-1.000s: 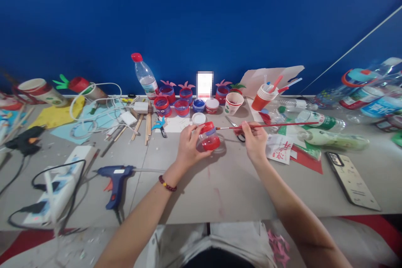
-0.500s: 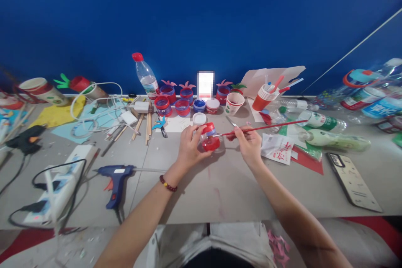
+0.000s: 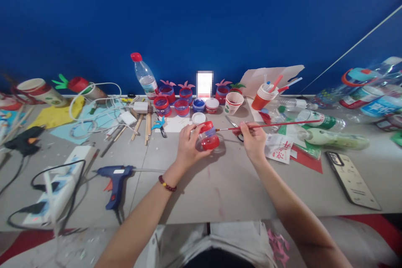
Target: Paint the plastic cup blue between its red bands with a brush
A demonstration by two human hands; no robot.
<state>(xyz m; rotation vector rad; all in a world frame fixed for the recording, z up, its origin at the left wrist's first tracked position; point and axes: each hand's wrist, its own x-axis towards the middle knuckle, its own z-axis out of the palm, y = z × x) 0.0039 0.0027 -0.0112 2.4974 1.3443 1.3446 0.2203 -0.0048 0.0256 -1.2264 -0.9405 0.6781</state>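
My left hand (image 3: 189, 144) is closed around a small clear plastic cup (image 3: 209, 136) with red painted bands and a bluish stripe, held tilted above the table. Between the fingers of my right hand (image 3: 254, 140) is a long red paintbrush (image 3: 276, 124), its bristles by the upper right side of the cup. Whether the bristles touch the cup I cannot tell. Just beyond the cup are an open jar of blue paint (image 3: 199, 105), a second paint jar (image 3: 212, 106) and a white lid (image 3: 199, 118). Scissors (image 3: 233, 123) lie partly under the brush and right hand.
Several red and blue painted cups (image 3: 181, 107) stand at the back near a plastic bottle (image 3: 145, 77). A glue gun (image 3: 115, 180) and a power strip (image 3: 61, 186) lie left. To the right are paper cups (image 3: 264, 97), plastic bottles (image 3: 323, 120) and a phone (image 3: 354, 181).
The brush tip has drawn back to the right, from the cup's front to its upper right side. My right hand has shifted slightly right; the left still holds the cup.
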